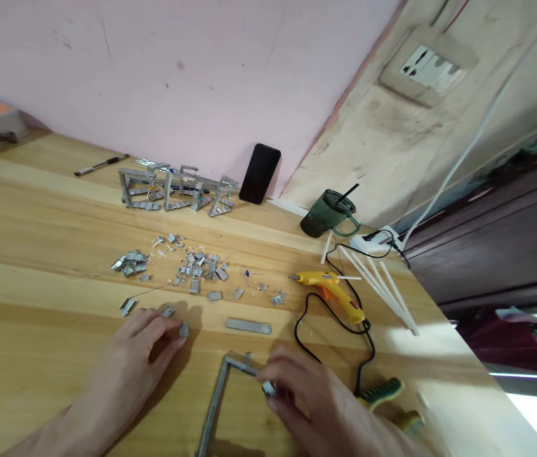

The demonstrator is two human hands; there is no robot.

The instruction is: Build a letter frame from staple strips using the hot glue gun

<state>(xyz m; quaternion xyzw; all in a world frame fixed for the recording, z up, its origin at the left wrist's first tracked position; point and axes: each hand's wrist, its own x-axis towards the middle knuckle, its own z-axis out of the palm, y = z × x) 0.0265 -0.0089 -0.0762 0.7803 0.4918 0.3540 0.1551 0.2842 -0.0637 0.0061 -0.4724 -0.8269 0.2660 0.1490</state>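
My left hand (128, 362) pinches a small grey metal piece (183, 330) between thumb and forefinger, just above the wooden table. Just beyond those fingers lies another small metal piece (167, 311). My right hand (311, 393) is closed on a small shiny metal piece (268, 388), partly hidden by its fingers. Beside the right hand, an angled grey metal frame (218, 393) rests on the table, one end running behind the fingers. A flat metal strip (248, 326) lies beyond the frame, between the two hands.
Cut metal pieces (199, 265) lie heaped mid-table. Small metal structures (173, 190) stand near the wall beside a phone (259, 173). To the right are a yellow glue gun (332, 289) with its black cord, white glue sticks (383, 289), a green mug (328, 212) and green-handled pliers (380, 393).
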